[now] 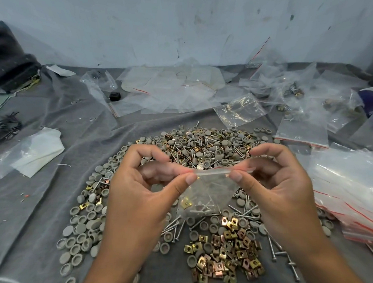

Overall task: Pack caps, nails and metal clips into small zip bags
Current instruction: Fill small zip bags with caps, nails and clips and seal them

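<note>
A small clear zip bag [207, 194] hangs in front of me, holding nails, a brass clip and grey caps. My left hand [136, 186] pinches the left end of its zip strip between thumb and fingers. My right hand [275, 180] pinches the right end the same way. Under the bag, grey round caps [82, 233] spread over the grey cloth to the left. A heap of brass metal clips [227, 255] lies at the near centre. Loose nails [174, 227] lie between them, and a mixed pile [205, 144] rises behind my hands.
A stack of empty red-striped zip bags [352, 192] sits at the right. Filled and empty bags [297, 98] are scattered at the back right and centre. A plastic bag with white paper [30, 154] lies left. Dark folded cloth [4, 57] is at the far left.
</note>
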`<control>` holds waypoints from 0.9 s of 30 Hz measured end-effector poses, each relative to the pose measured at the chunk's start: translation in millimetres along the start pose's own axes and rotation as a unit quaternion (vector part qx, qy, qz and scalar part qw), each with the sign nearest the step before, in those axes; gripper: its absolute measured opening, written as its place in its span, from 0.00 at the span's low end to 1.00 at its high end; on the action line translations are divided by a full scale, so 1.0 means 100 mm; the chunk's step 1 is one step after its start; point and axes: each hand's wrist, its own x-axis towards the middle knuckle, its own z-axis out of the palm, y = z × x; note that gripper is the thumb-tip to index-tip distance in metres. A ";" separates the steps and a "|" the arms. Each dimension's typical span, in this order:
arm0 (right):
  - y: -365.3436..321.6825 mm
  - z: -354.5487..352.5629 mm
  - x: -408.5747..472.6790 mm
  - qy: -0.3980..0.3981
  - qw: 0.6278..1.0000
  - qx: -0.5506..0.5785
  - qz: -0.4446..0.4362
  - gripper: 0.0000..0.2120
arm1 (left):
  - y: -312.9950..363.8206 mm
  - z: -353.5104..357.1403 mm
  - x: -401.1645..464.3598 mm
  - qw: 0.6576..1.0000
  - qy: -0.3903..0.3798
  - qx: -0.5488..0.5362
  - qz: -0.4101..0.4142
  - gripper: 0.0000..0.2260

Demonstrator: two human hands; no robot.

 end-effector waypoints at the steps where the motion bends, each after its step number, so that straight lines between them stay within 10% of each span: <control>1: 0.00 0.00 0.00 -0.005 1.000 0.013 0.005 0.15 | 0.00 0.00 0.00 1.000 -0.004 0.006 0.002 0.17; 27: -0.06 0.13 -0.09 -0.040 0.997 -0.060 -0.041 0.14 | -0.06 0.07 -0.06 0.996 -0.066 0.039 0.045 0.17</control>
